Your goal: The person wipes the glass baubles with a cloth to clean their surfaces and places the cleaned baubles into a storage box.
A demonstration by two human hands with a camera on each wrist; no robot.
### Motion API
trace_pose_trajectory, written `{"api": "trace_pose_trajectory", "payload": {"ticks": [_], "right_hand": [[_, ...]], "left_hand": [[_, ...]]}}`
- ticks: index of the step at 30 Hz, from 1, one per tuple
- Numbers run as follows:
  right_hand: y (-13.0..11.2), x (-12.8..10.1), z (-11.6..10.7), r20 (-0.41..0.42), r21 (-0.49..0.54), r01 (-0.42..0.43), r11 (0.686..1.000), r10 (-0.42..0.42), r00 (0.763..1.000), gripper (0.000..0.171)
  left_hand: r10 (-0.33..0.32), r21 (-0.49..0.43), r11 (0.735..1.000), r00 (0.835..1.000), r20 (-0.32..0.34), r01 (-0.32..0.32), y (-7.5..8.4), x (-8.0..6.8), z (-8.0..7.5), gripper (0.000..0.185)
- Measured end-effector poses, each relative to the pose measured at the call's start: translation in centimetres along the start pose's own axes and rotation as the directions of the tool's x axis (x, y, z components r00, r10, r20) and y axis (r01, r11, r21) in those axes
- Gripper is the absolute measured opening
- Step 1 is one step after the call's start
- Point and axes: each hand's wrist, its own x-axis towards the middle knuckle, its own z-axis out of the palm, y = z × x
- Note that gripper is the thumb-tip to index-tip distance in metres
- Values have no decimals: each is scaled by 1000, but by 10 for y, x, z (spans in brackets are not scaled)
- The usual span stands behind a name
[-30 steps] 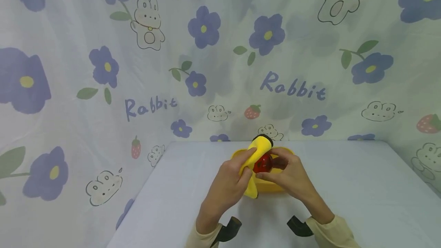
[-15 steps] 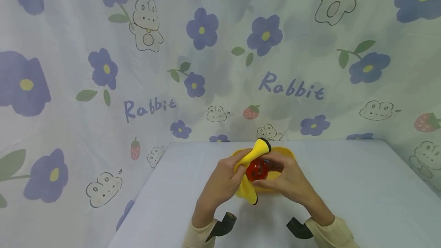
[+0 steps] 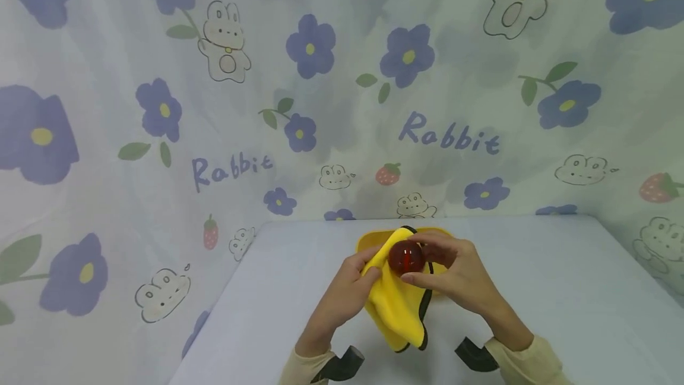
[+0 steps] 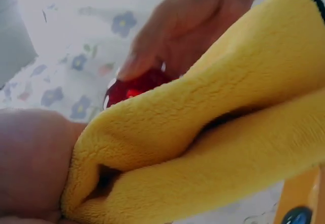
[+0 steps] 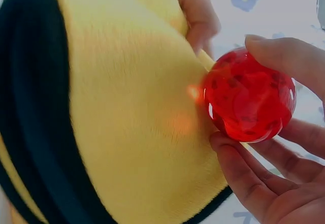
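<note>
My right hand [image 3: 464, 269] pinches a clear red ball [image 5: 251, 96] between thumb and fingertips. In the right wrist view the ball shows dark marks inside and sits right at a yellow plush cloth [image 5: 137, 102] with a dark edge. My left hand [image 3: 344, 290] grips this cloth by its upper left part, thumb in front. The cloth hangs down in folds behind and below the ball in the head view. In the left wrist view the folded cloth [image 4: 203, 148] hides much of the ball [image 4: 134, 89].
A yellow container [image 3: 369, 242] stands on the white table [image 3: 534, 290] behind the hands, partly hidden by the cloth. In the left wrist view a dark blue shiny ball [image 4: 297, 218] shows by its orange-yellow wall. A flower-and-rabbit printed curtain [image 3: 342, 88] hangs behind the table.
The cloth has gone from bunched in the left hand to spread out and hanging lower. The red ball, still in the right hand, is now in front of the cloth.
</note>
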Motion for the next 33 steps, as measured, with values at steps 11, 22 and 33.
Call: {"api": "trace_pose_trajectory", "payload": {"ticks": [11,22,33], "right_hand": [[4,-1,-13,16,-50,-64,997,65,998,50],[17,7,-27,-38,-145,-162,976,158,987,50],[54,13,-20,-26,-108,-276,955,275,961,58]], "left_hand": [[-158,-398,903,987,34,159,-10,-16,-1,49],[-256,-541,794,959,119,279,-40,-47,-28,56],[-418,-535,755,907,53,379,-104,-79,-48,66]]}}
